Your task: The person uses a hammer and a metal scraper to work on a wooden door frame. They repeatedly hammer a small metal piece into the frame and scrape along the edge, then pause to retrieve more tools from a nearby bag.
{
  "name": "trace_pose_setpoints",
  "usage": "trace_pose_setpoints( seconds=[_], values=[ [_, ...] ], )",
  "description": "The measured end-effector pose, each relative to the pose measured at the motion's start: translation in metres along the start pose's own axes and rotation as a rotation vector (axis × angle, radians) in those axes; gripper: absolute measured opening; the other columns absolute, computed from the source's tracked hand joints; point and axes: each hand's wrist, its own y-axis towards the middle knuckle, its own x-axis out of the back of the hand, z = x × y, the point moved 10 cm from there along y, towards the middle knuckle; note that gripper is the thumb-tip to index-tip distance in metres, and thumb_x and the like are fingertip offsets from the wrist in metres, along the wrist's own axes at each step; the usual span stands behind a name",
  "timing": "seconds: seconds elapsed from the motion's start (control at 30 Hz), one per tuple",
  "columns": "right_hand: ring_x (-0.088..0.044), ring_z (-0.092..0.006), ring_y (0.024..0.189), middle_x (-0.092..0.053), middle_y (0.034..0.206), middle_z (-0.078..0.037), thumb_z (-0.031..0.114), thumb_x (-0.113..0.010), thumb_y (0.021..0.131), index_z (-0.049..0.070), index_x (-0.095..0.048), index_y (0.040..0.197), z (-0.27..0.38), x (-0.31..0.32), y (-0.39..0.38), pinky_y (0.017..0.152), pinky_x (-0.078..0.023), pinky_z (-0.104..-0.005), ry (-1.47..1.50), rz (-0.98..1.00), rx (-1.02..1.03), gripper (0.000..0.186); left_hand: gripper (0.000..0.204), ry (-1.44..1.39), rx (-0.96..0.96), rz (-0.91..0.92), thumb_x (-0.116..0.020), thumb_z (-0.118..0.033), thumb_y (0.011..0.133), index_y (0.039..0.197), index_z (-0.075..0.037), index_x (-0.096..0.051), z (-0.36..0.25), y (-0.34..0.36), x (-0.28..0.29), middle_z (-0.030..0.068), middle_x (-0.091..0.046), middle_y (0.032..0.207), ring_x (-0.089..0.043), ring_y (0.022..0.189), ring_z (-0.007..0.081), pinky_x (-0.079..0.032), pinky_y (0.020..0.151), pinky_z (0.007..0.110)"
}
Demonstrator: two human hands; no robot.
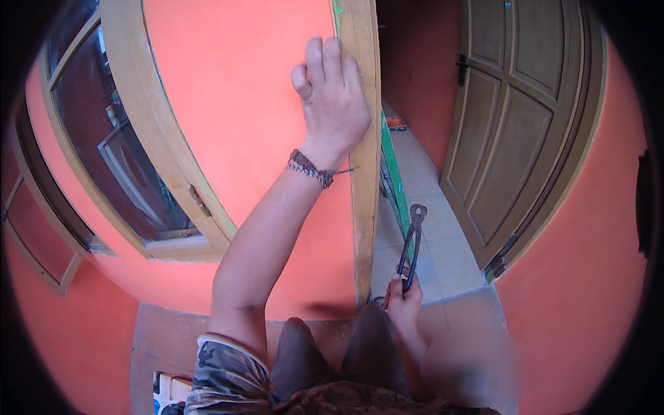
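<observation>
My left hand (335,100) is raised against the coral wall (235,83), beside the wooden door frame (363,138). Its fingers are bent and a little apart, and nothing shows between them; the palm side is hidden. Braided bracelets (310,169) circle that wrist. Lower and to the right, my right hand (404,299) is closed round the dark handles of a pair of pincers (413,238). The rounded metal jaws of the pincers point upward, in front of the tiled floor of the doorway and clear of the frame.
A green-edged strip (395,180) stands just behind the frame in the doorway. Beyond the tiled floor (432,256) is a panelled wooden door (515,117). A wood-framed window (124,131) is at left, with an open casement (45,228) farther left. Several small items (169,389) lie at lower left.
</observation>
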Motion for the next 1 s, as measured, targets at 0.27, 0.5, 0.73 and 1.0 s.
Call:
trace_pose_setpoints(
  seconds=[0.27,0.5,0.73,1.0],
  values=[
    [-0.046,-0.0069,0.043,-0.049,0.057,0.0,0.013,-0.051,0.096,-0.003,-0.048,0.113,-0.011,0.015,0.002,0.037,-0.038,-0.0254,0.05,-0.052,-0.044,0.023,0.016,-0.098,-0.04,0.059,-0.066,-0.015,0.079,0.086,-0.005,-0.055,-0.001,-0.034,0.015,0.0092,-0.052,0.105,-0.047,0.108,0.0264,-0.026,0.087,0.039],
    [-0.046,-0.0071,0.042,-0.049,0.057,-0.001,0.012,-0.05,0.096,-0.003,-0.049,0.113,-0.011,0.011,0.002,0.036,-0.037,-0.0253,0.05,-0.037,-0.044,0.023,0.02,-0.051,-0.127,-0.05,-0.071,-0.017,0.077,0.095,-0.016,-0.064,0.011,0.001,0.011,0.0045,-0.055,0.111,-0.049,0.107,0.0232,-0.026,0.087,0.037],
    [-0.045,-0.0077,0.04,-0.049,0.055,-0.001,0.012,-0.049,0.097,-0.004,-0.049,0.114,-0.014,0.014,0.002,0.036,-0.037,-0.0262,0.023,-0.038,-0.038,0.024,0.025,-0.007,-0.268,-0.007,-0.072,-0.02,0.074,0.098,-0.014,-0.064,0.009,0.013,0.003,0.0026,-0.054,0.116,-0.048,0.113,0.0224,-0.026,0.088,0.038],
    [-0.044,-0.0077,0.039,-0.048,0.06,-0.001,0.016,-0.051,0.098,-0.001,-0.046,0.118,-0.029,0.023,0.0,0.033,-0.037,-0.0248,0.04,-0.013,-0.079,0.026,0.023,0.264,-0.534,-0.017,-0.055,-0.019,0.078,0.093,-0.002,-0.06,-0.009,0.013,-0.006,0.0145,-0.052,0.113,-0.044,0.119,0.0298,-0.027,0.096,0.043]
  ],
)
